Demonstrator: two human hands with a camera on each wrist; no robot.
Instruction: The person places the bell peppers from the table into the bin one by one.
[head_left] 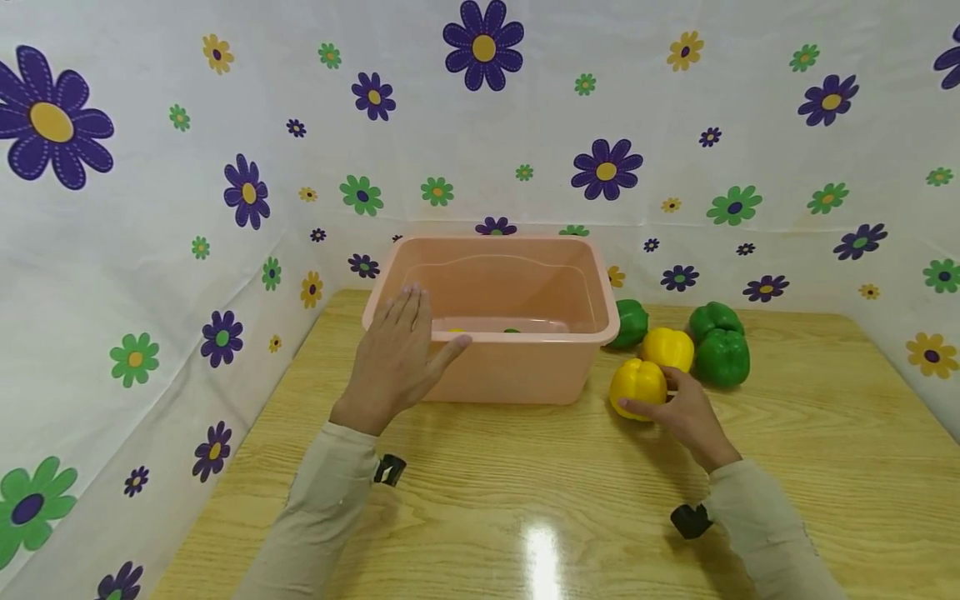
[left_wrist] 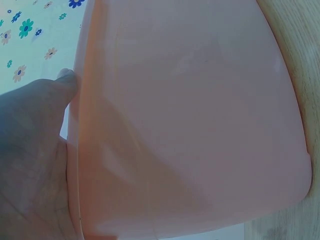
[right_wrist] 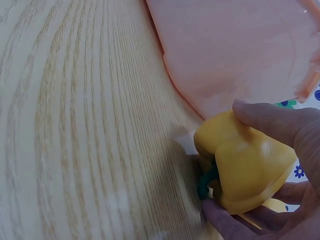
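Note:
My right hand (head_left: 686, 414) grips a yellow bell pepper (head_left: 637, 388) just right of the pink tub. In the right wrist view, thumb and fingers curl round this pepper (right_wrist: 245, 162), and its green stem faces the table. My left hand (head_left: 397, 354) lies with straight fingers over the front left rim of the pink tub (head_left: 510, 367); the left wrist view has the thumb along the rim (left_wrist: 74, 150). Over the tub's front edge, small bits of yellow and green show inside, mostly hidden by the wall.
Behind the held pepper sits another yellow bell pepper (head_left: 667, 348). Two green bell peppers (head_left: 722, 358) stand to its right, and a further green bell pepper (head_left: 630, 323) is beside the tub's right wall. A flowered cloth (head_left: 465, 125) hangs behind the wooden table (head_left: 480, 500).

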